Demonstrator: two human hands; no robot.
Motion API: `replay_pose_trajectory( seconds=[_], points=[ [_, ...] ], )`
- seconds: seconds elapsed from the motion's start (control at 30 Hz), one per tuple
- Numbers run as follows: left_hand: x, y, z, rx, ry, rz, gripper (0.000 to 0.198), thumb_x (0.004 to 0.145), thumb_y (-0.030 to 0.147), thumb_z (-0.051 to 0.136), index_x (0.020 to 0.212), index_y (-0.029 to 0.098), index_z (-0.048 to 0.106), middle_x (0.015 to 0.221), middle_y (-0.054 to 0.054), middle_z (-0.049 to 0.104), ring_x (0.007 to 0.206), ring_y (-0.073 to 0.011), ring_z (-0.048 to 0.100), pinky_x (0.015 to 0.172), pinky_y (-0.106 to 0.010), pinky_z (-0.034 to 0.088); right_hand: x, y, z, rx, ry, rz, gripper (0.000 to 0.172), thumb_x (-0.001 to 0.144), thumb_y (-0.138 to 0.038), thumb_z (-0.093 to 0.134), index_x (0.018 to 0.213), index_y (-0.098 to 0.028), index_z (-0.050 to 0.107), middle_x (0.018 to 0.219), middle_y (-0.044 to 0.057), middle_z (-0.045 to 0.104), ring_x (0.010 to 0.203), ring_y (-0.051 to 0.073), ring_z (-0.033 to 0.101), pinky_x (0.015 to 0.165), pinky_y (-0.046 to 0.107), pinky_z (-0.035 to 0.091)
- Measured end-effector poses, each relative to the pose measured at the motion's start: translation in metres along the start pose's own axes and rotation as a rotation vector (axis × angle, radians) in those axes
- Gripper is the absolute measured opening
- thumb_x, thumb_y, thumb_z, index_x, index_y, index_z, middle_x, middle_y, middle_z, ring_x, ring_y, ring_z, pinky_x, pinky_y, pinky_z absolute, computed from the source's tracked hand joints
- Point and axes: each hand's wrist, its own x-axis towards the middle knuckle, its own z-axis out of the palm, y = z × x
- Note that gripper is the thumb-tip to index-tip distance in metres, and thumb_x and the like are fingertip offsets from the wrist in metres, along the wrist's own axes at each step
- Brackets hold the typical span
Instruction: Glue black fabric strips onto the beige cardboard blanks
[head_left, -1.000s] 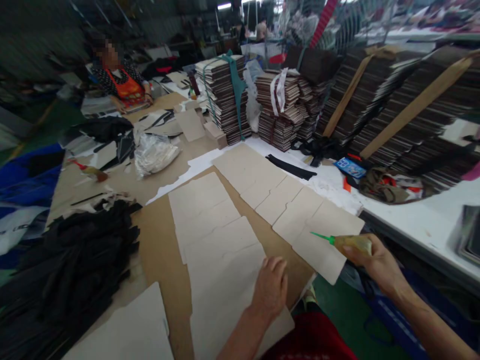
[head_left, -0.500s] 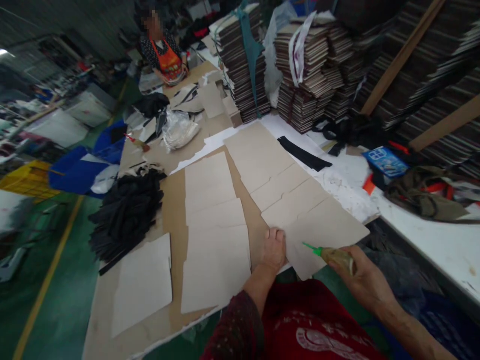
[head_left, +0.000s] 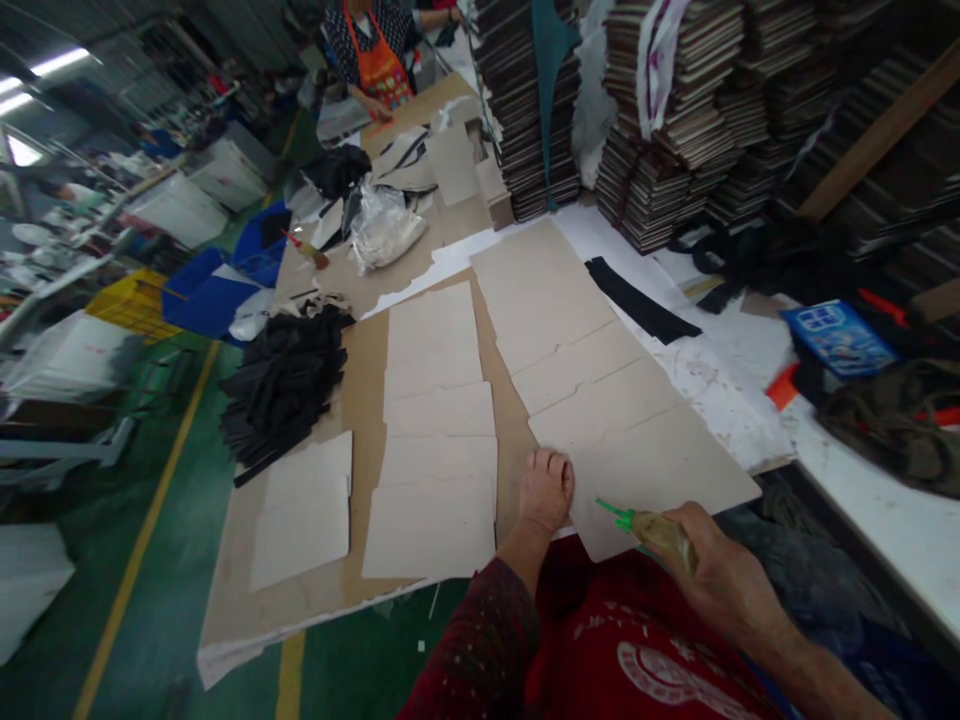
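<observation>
In my right hand (head_left: 709,560) is a squeeze glue bottle (head_left: 664,535) with a green nozzle, fingers wrapped round its cloudy yellowish body. The nozzle points left, over the nearest beige cardboard sheet (head_left: 667,465) of the right-hand row. My left hand (head_left: 546,488) rests at that sheet's left edge with its fingers curled; what lies under them, if anything, is hidden. Further up the same row, several sheets (head_left: 536,280) overlap. To the left runs a second overlapping row of cardboard sheets (head_left: 435,530), with a smaller group of sheets (head_left: 304,515) beyond it.
A heap of black fabric strips (head_left: 289,380) lies at the table's left edge. Black strips (head_left: 637,300) also lie right of the sheets. Tied stacks of boards (head_left: 660,120) stand behind. Another bottle with a red tip (head_left: 307,250) lies farther off, near a co-worker in an orange apron (head_left: 382,70).
The view has shifted, so the table's near left corner now shows. The glue bottle's nozzle has moved slightly left over the sheet. My left hand stays at the sheet's edge.
</observation>
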Motion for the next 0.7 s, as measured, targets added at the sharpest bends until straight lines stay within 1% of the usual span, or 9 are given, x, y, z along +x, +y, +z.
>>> replay_pose_trajectory(
  seconds=[0.1,0.2,0.27,0.33,0.47,0.6,0.7],
  points=[
    [0.000,0.000,0.000,-0.007,-0.001,0.004,0.007,0.095,0.017,0.062,0.101,0.021,0.065,0.104,-0.006,0.063,0.097,-0.0227,0.055,0.092,-0.039,0.051,0.003,-0.004,0.004,-0.033,-0.016,-0.047,0.041,0.097,-0.063,0.044,0.090,-0.026,0.061,0.077,0.004,0.068,0.056,0.020,0.066,0.050,0.029,0.045],
    [0.000,0.000,-0.001,-0.014,-0.004,0.003,0.006,0.096,0.019,0.062,0.101,0.020,0.065,0.102,-0.006,0.063,0.096,-0.0227,0.055,0.090,-0.038,0.051,0.004,-0.006,0.008,-0.102,0.007,-0.107,0.041,0.100,-0.060,0.041,0.087,-0.026,0.059,0.074,0.002,0.066,0.052,0.018,0.063,0.048,0.028,0.042],
    [0.000,0.001,-0.001,-0.016,-0.004,0.001,0.005,0.096,0.019,0.063,0.100,0.021,0.065,0.102,-0.005,0.063,0.096,-0.0227,0.055,0.089,-0.038,0.050,0.004,-0.007,0.009,-0.173,0.012,-0.167,0.040,0.103,-0.055,0.038,0.087,-0.026,0.059,0.074,0.002,0.064,0.054,0.017,0.063,0.048,0.028,0.041],
    [0.000,0.001,0.000,-0.017,-0.005,0.001,0.004,0.096,0.019,0.063,0.099,0.021,0.065,0.102,-0.005,0.063,0.096,-0.0224,0.055,0.089,-0.038,0.050,0.004,-0.008,0.009,-0.255,-0.009,-0.242,0.038,0.105,-0.049,0.036,0.089,-0.025,0.061,0.078,0.002,0.062,0.057,0.016,0.062,0.049,0.027,0.041],
    [0.001,0.001,0.002,-0.008,-0.009,0.000,0.004,0.095,0.019,0.064,0.098,0.021,0.065,0.101,-0.006,0.062,0.096,-0.0222,0.055,0.088,-0.038,0.051,0.007,-0.013,0.007,-0.402,-0.045,-0.372,0.033,0.106,-0.036,0.036,0.093,-0.025,0.064,0.082,0.004,0.059,0.063,0.015,0.060,0.050,0.025,0.038],
    [0.001,0.000,0.003,0.000,-0.015,0.012,0.004,0.096,0.019,0.063,0.099,0.021,0.065,0.101,-0.006,0.062,0.097,-0.0225,0.056,0.091,-0.039,0.051,0.010,-0.018,0.004,-0.451,-0.010,-0.387,0.027,0.103,-0.031,0.040,0.093,-0.024,0.063,0.080,0.003,0.057,0.059,0.014,0.056,0.049,0.026,0.035],
    [0.001,-0.001,0.004,0.001,-0.017,0.016,0.005,0.096,0.019,0.063,0.099,0.022,0.065,0.101,-0.006,0.062,0.096,-0.0227,0.055,0.089,-0.039,0.051,0.010,-0.018,-0.001,-0.471,0.007,-0.388,0.023,0.102,-0.030,0.041,0.091,-0.024,0.061,0.080,0.002,0.056,0.057,0.014,0.055,0.047,0.028,0.032]
  ],
)
